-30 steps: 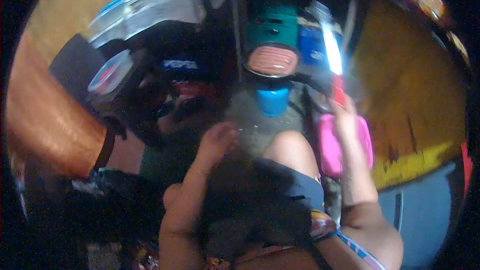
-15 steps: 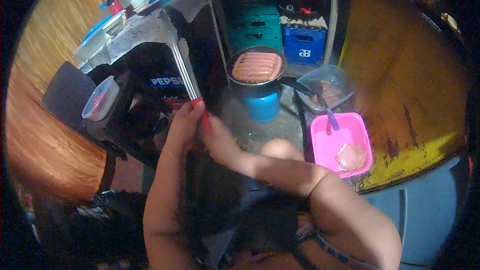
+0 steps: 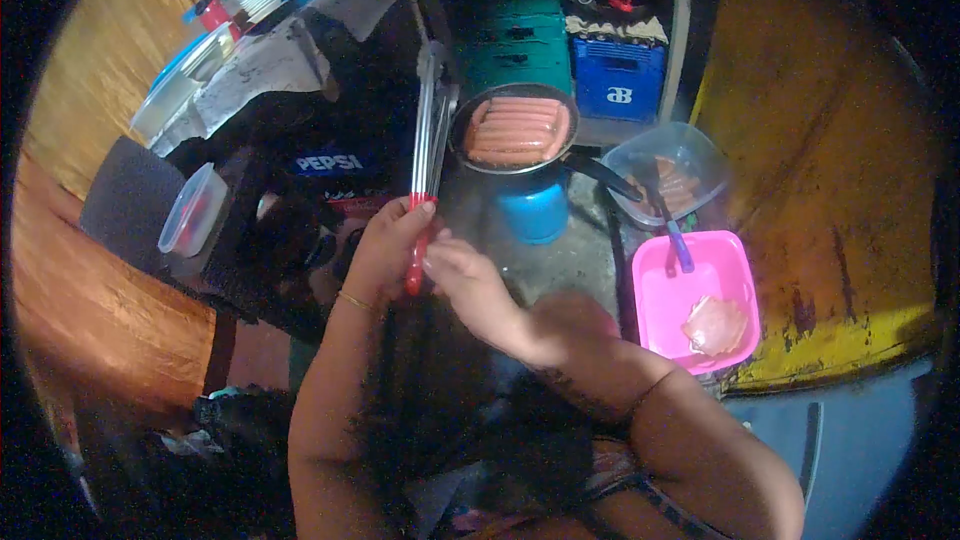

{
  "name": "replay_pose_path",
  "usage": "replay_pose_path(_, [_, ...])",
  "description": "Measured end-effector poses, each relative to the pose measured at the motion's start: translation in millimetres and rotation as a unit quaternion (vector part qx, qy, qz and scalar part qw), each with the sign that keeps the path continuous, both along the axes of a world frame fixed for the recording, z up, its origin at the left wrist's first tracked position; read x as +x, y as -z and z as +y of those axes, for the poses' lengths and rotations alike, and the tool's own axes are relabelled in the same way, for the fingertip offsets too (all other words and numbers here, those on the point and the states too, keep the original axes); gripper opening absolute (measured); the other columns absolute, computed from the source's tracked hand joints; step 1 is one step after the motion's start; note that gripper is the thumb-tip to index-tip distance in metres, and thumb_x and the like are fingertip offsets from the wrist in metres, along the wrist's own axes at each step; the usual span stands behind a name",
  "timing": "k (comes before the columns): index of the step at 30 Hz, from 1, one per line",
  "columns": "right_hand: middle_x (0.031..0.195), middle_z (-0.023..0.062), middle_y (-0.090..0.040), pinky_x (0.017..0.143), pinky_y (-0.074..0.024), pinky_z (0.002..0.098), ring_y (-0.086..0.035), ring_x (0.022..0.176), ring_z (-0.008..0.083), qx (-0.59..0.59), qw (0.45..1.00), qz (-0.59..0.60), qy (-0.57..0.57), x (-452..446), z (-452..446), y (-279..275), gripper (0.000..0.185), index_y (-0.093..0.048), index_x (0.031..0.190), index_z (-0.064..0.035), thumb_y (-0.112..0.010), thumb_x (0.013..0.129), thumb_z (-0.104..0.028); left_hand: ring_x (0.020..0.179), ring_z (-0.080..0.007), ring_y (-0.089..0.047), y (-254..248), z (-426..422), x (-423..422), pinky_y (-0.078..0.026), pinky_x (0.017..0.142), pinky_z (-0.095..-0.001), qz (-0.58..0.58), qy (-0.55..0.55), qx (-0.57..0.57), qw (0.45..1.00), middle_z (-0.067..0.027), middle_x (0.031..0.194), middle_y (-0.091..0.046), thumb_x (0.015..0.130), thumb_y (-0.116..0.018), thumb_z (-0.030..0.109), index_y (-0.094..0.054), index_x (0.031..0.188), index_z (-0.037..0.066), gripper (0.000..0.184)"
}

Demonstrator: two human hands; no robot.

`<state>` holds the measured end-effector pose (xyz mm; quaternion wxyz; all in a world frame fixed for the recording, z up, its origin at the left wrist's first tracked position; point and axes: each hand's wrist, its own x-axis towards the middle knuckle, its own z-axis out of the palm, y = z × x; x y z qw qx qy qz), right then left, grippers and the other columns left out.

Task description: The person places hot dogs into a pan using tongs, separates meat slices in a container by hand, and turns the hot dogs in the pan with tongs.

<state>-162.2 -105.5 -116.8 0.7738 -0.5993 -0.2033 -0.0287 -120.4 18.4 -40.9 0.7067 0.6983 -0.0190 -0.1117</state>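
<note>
My left hand (image 3: 388, 245) is wrapped round the red grip of metal tongs (image 3: 424, 140), which point upward, left of the pan. Beside the lower end of that grip is my right hand (image 3: 470, 285), its fingers stretched loosely and slightly blurred, with nothing visible in them. A black frying pan (image 3: 520, 168) full of a row of pink sausages (image 3: 518, 130) stands over a blue gas canister (image 3: 535, 210). Its handle points right, towards a clear plastic container (image 3: 700, 155) holding more sausages.
A pink basin (image 3: 660, 325) holds a crumpled clear plastic bag (image 3: 715, 325); a purple-handled utensil (image 3: 680, 245) leans across its rim. Blue (image 3: 620, 80) and green crates (image 3: 515, 45) stand behind the pan. At left are a lidded plastic tub (image 3: 195, 210) and a dark Pepsi crate (image 3: 330, 165).
The tongs have swung more upright and to the right, nearer the pan, still in my left hand. My right hand has shifted right, off the tongs' grip. The view has shifted slightly.
</note>
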Motion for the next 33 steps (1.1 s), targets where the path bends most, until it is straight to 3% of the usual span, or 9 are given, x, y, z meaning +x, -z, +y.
replay_pose_path(2, [0.096,0.0037,-0.056,0.063,-0.0447,0.0241,-0.054,0.077,0.0116,0.078,0.993,0.066,0.055,3,1,6,0.016,-0.056,0.100,-0.0048,-0.062,0.087,-0.011,0.071,-0.0122,-0.059,6,-13,-2,-0.050,0.063,-0.0273,-0.023,-0.037,-0.021,0.999,-0.0063,0.085,-0.059,0.089,-0.061,0.019,-0.053,0.105,0.000,0.026])
replay_pose_path(5, [0.089,0.0034,-0.056,0.057,-0.0440,0.0239,-0.054,0.071,0.0113,0.161,0.961,0.204,0.091,9,-7,4,0.017,-0.052,0.094,-0.0071,-0.066,0.084,-0.010,0.075,-0.0160,-0.061,-3,-24,1,-0.051,0.068,-0.0308,-0.042,-0.087,0.089,0.991,-0.0076,0.087,-0.061,0.086,-0.064,0.017,-0.054,0.103,-0.001,0.027])
replay_pose_path(6, [0.087,0.0033,-0.055,0.055,-0.0437,0.0238,-0.054,0.069,0.0111,0.183,0.944,0.256,0.094,11,-10,1,0.018,-0.051,0.092,-0.0078,-0.067,0.083,-0.010,0.077,-0.0179,-0.062,8,-17,15,-0.051,0.069,-0.0320,-0.096,-0.091,0.172,0.976,-0.0092,0.089,-0.061,0.084,-0.066,0.017,-0.054,0.104,-0.002,0.029])
replay_pose_path(8, [0.084,0.0027,-0.051,0.056,-0.0439,0.0264,-0.053,0.069,0.0126,0.191,0.923,0.327,0.072,10,-11,2,0.019,-0.047,0.095,-0.0086,-0.063,0.084,-0.009,0.080,-0.0218,-0.063,23,0,46,-0.051,0.073,-0.0345,-0.201,-0.097,0.335,0.915,-0.0123,0.092,-0.063,0.081,-0.068,0.017,-0.055,0.105,-0.002,0.033])
replay_pose_path(9, [0.084,0.0028,-0.051,0.056,-0.0438,0.0269,-0.052,0.070,0.0129,0.177,0.913,0.362,0.059,11,-10,5,0.020,-0.047,0.096,-0.0085,-0.062,0.084,-0.008,0.087,-0.0308,-0.064,19,0,50,-0.050,0.078,-0.0397,-0.183,-0.101,0.421,0.883,-0.0194,0.099,-0.064,0.079,-0.069,0.017,-0.055,0.107,-0.003,0.037])
replay_pose_path(11, [0.085,0.0034,-0.049,0.056,-0.0430,0.0283,-0.052,0.070,0.0136,0.123,0.905,0.405,0.050,8,-7,6,0.022,-0.045,0.100,-0.0079,-0.058,0.082,-0.006,0.092,-0.0343,-0.063,14,-11,58,-0.049,0.080,-0.0417,-0.195,-0.100,0.532,0.818,-0.0221,0.100,-0.063,0.079,-0.068,0.016,-0.054,0.107,-0.002,0.036])
replay_pose_path(15, [0.084,0.0036,-0.050,0.055,-0.0417,0.0270,-0.052,0.070,0.0133,0.064,0.937,0.335,0.069,20,14,46,0.024,-0.046,0.100,-0.0074,-0.057,0.080,-0.002,0.100,-0.0397,-0.060,20,-18,88,-0.049,0.083,-0.0458,-0.176,-0.069,0.673,0.715,-0.0247,0.105,-0.061,0.080,-0.063,0.014,-0.053,0.106,-0.001,0.031])
replay_pose_path(21, [0.083,0.0037,-0.051,0.055,-0.0420,0.0276,-0.052,0.071,0.0133,0.069,0.937,0.338,0.047,21,9,43,0.024,-0.047,0.100,-0.0076,-0.058,0.079,-0.003,0.102,-0.0406,-0.059,28,-32,107,-0.049,0.086,-0.0461,-0.130,-0.078,0.708,0.689,-0.0263,0.112,-0.057,0.085,-0.050,0.010,-0.051,0.109,-0.001,0.027])
replay_pose_path(33, [0.084,0.0039,-0.051,0.056,-0.0422,0.0278,-0.051,0.072,0.0138,0.065,0.936,0.347,0.015,22,3,37,0.022,-0.049,0.098,-0.0075,-0.060,0.079,-0.005,0.100,-0.0424,-0.060,27,-19,106,-0.049,0.085,-0.0464,-0.097,-0.087,0.708,0.694,-0.0288,0.111,-0.057,0.084,-0.050,0.009,-0.050,0.110,-0.002,0.027])
